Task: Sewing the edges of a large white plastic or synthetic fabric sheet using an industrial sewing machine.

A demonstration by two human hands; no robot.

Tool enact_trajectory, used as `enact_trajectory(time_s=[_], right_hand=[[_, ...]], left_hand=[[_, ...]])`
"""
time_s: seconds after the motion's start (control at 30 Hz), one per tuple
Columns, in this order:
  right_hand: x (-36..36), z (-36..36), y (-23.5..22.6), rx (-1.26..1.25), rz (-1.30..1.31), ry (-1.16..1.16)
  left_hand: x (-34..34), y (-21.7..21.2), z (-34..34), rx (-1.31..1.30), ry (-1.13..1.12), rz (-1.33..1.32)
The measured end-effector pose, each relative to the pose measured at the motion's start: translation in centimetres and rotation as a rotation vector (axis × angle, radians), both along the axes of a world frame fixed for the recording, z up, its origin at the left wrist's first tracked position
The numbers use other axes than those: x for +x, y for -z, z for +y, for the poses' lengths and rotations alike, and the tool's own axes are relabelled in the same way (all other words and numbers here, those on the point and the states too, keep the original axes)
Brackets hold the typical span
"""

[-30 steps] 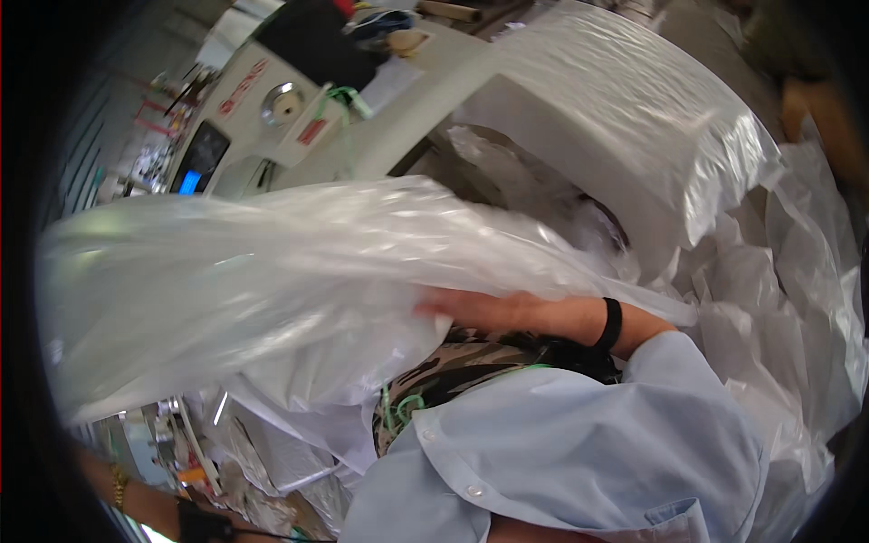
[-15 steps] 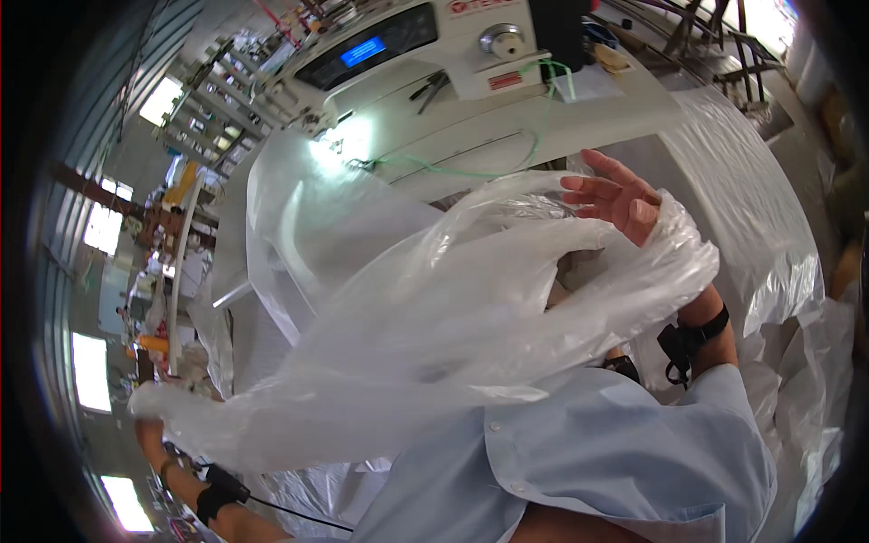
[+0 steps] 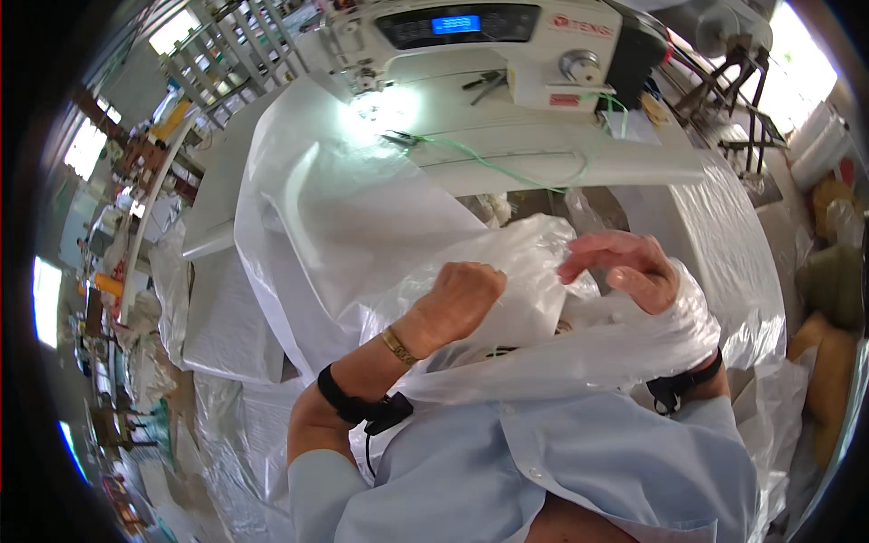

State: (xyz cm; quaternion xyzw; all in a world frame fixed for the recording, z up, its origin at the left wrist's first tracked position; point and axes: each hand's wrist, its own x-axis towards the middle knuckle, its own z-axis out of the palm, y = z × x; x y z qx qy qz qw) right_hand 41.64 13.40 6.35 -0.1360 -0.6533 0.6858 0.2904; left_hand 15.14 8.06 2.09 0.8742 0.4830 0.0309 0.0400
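My left hand (image 3: 460, 297) is closed in a fist in front of my chest, knuckles up; what its fingers hold, if anything, is hidden. Beside it to the right, my right hand (image 3: 625, 269) is open, with fingers apart and curved toward the left. Clear plastic film (image 3: 634, 348) wraps my right wrist and runs left across my shirt front. More bunched film (image 3: 534, 262) lies between and behind the two hands. A large translucent plastic sheet (image 3: 353, 217) spreads from the sewing machine (image 3: 543, 68) toward me, its far end near the lit needle area.
On the machine bed lie a small dark tool (image 3: 489, 83) and green thread (image 3: 489, 163). Plastic sheeting (image 3: 733, 244) hangs over the table's right side. More film (image 3: 240, 443) lies at lower left. A metal stand (image 3: 756, 100) is at the far right.
My left hand has swung in from the far left to the middle. The film stretched between my hands has come down and bunched. My right hand has lowered slightly, and the view has shifted.
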Motion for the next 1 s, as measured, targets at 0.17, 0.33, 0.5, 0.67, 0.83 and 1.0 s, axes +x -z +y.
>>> enact_trajectory(time_s=[0.17, 0.33, 0.5, 0.67, 0.83, 1.0], right_hand=[[0.0, 1.8, 0.6, 0.032, -0.046, 0.109], [-0.6, 3.9, 0.3, 0.066, -0.061, 0.151], [-1.7, 5.3, 1.3, 0.127, -0.162, 0.21], [-4.7, 7.1, 1.3, 0.05, -0.165, 0.164], [-8.7, 7.2, 0.2, 0.206, -0.163, 0.186], [-11.5, 7.8, -1.6, 0.361, -0.186, 0.181]], left_hand=[[-10.4, -3.7, 2.0, 0.005, -0.387, -0.894], [-38.8, -11.0, -12.6, 1.173, -0.641, -0.167], [-57.4, -10.3, -44.6, 1.06, -1.304, 0.886], [-56.8, -17.1, -48.0, 1.147, -1.511, 0.663], [-34.2, -15.7, -22.7, 0.67, -0.815, -0.182], [-6.8, -5.5, -6.2, -0.245, -0.103, -0.931]])
